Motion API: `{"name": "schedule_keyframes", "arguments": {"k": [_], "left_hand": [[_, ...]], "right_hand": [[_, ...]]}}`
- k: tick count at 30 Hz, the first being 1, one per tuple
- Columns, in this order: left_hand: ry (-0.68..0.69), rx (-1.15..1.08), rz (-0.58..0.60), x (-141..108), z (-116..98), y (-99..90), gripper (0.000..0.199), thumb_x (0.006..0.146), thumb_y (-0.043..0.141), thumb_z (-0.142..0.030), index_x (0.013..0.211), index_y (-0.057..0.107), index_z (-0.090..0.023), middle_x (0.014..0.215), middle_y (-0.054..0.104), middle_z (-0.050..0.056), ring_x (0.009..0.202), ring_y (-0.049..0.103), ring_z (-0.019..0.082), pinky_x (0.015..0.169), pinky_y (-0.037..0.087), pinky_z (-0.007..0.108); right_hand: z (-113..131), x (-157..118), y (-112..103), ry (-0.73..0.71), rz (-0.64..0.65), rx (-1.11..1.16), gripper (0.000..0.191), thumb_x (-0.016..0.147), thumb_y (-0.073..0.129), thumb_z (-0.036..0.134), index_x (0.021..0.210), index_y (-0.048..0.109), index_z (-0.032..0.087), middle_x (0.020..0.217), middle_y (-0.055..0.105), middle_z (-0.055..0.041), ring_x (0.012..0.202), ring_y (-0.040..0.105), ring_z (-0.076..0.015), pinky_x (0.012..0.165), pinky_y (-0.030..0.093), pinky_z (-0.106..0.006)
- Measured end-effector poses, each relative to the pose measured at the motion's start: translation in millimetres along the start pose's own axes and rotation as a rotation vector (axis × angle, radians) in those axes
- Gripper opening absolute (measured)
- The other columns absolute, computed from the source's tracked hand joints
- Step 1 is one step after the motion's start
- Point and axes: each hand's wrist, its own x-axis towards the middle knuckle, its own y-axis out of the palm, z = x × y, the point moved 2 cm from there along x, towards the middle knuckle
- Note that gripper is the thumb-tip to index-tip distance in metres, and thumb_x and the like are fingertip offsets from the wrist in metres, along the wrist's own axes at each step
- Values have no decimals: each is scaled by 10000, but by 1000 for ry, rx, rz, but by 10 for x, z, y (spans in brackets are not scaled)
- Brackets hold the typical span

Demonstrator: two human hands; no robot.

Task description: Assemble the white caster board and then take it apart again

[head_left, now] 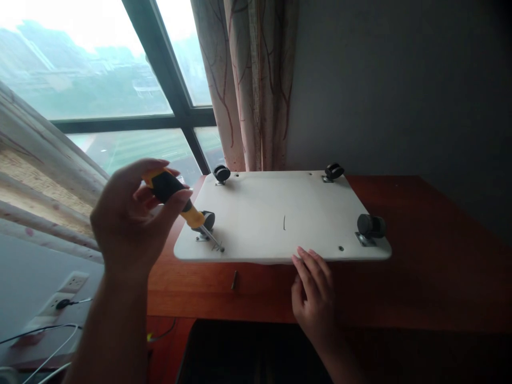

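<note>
My left hand [132, 213] is closed around the handle of a yellow and black screwdriver [170, 186]. The screwdriver slants down to the right, and its tip meets a screw [222, 249] in the near left part of a white board [260, 213]. A black caster [207, 221] stands just behind the shaft, partly hidden by it. My right hand [314, 288] rests its outstretched fingertips on the board's near edge, holding nothing. In front of the board, a loose bolt [234, 280] lies on the wooden table [272, 298].
More casters stand at the board's other corners: far left [221, 173], far right [334, 171] and near right [370, 226]. A window and curtains [256, 80] rise behind. At lower left are a wall socket [60, 304] and cables [60, 341]. A dark chair-like shape [256, 352] is below.
</note>
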Motion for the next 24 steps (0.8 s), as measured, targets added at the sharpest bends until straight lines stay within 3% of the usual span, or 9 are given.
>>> {"name": "schedule_keyframes", "arguments": {"k": [2,4,6,10,15,18,24], "left_hand": [[40,279,-51,-45,-87,1,651,603,894,-126,1215,720,-264,1082,755,5,907,740,166,788,619,206],[29,363,-32,-66,-157,4,760,593,898,-153,1305,660,-274,1150,747,13,942,743,182,753,629,202],[-20,288,-11,-61,-201,9,801,584,899,-153,1327,623,-274,1147,747,23,955,748,202,680,640,199],[-93,30,56,4,-211,29,636,603,892,-113,1181,667,-253,1009,770,21,895,763,217,671,670,245],[-58,-250,291,86,-108,33,582,682,853,-58,1185,646,-264,1068,762,53,761,770,217,657,694,331],[-32,-385,382,108,-14,18,542,739,820,-80,1210,638,-277,1097,746,52,781,774,231,658,699,373],[-8,-353,339,72,54,63,574,765,784,-53,1271,624,-272,1139,731,61,755,766,210,694,699,384]], "right_hand": [[0,2,-2,-2,-2,1,652,888,499,-29,1493,472,214,1425,593,-95,1381,480,-291,1085,482,-535],[0,2,-2,-6,-5,1,644,887,501,-34,1486,478,202,1423,592,-101,1381,478,-292,1089,478,-535],[0,3,-1,-10,-5,0,638,885,504,-39,1480,482,190,1424,590,-108,1383,475,-294,1095,473,-535],[0,3,-1,-10,0,1,638,883,505,-41,1478,483,186,1430,585,-108,1388,468,-294,1090,479,-527],[4,4,-3,2,5,-1,646,890,500,-32,1488,473,210,1433,585,-93,1387,471,-291,1082,485,-528],[9,9,-7,3,4,-2,639,891,501,-34,1482,478,207,1427,589,-95,1384,474,-289,1083,484,-527],[18,18,-11,-4,1,-4,616,890,505,-35,1464,495,188,1421,593,-107,1382,476,-288,1087,482,-523]]}}
